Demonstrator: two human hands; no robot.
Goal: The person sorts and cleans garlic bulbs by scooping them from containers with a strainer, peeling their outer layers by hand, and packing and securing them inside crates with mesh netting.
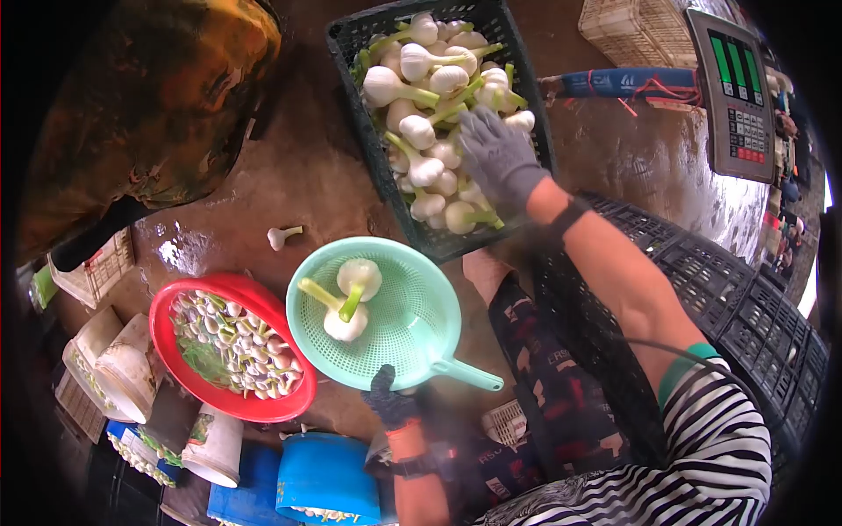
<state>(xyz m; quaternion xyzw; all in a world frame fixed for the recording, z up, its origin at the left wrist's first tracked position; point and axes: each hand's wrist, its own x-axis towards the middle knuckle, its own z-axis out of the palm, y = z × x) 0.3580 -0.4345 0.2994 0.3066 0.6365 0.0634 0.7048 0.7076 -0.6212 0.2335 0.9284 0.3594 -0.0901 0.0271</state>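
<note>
My right hand (500,156), in a grey glove, reaches into a dark plastic crate (367,145) heaped with garlic bulbs (427,168) on short green stems. Its fingers are stretched out over the bulbs and touch them; whether one is under the palm is hidden. My left hand (388,403), in a dark glove, grips the near rim of a mint-green colander (412,302) beside its handle. Two garlic bulbs (351,302) with trimmed stems lie inside the colander, toward its far left side.
A red basin (162,329) of small garlic stands left of the colander. One loose bulb (282,237) lies on the wet floor. A blue bucket (326,473) and white buckets (127,373) sit lower left. A scale display (737,96) and stacked black crates (702,272) are at right.
</note>
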